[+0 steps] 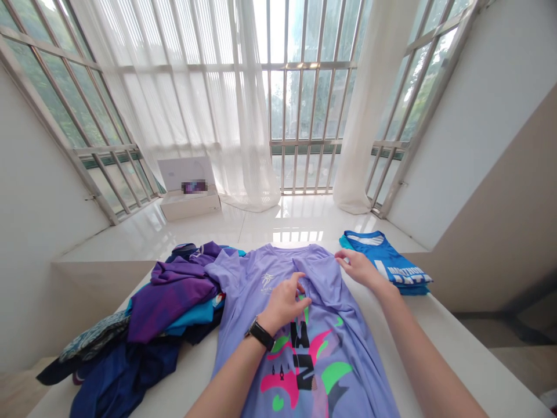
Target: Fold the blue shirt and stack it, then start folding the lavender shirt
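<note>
A lavender T-shirt (265, 273) with a pink, green and black print lies spread flat on the white table (461, 348) in front of me. My left hand (285, 302), with a black watch on its wrist, rests on the shirt's chest, fingers pinching a fold of cloth. My right hand (359, 267) touches the shirt's right shoulder edge, fingers lightly on the fabric. A folded blue shirt (387, 264) with white lettering lies just right of that hand.
A heap of unfolded clothes (169, 302), purple, teal and navy, lies on the table's left side. Beyond the table is a glossy white window ledge with an open white box (189, 194), sheer curtains and barred windows. A beige wall stands at right.
</note>
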`<state>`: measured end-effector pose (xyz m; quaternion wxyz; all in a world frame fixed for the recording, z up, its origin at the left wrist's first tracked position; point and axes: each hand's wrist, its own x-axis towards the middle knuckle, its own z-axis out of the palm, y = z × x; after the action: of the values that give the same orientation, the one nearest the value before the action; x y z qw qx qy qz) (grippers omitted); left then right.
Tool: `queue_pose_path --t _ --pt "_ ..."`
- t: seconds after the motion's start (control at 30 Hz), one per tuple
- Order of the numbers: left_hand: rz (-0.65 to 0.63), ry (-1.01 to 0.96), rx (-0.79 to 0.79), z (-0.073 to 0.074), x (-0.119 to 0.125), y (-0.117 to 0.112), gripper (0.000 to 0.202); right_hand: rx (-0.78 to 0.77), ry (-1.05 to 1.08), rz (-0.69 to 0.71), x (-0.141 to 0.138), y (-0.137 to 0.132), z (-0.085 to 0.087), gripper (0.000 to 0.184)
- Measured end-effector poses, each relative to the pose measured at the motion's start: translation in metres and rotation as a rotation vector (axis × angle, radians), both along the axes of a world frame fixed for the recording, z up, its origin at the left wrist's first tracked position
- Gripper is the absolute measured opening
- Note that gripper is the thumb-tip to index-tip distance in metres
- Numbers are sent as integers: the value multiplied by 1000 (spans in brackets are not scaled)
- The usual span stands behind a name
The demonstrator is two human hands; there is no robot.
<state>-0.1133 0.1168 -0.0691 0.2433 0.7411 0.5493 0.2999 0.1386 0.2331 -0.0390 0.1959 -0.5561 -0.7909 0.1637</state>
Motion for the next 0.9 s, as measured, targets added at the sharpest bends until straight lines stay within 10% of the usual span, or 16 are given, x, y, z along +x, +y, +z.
queue_pose_path --t 0.23,0.9 --pt "58 -68 61 0 9 1 40 -28 -62 74 -12 42 -4 31" --pt "57 95 51 -1 24 -6 28 -102 -270 72 -13 49 -12 21"
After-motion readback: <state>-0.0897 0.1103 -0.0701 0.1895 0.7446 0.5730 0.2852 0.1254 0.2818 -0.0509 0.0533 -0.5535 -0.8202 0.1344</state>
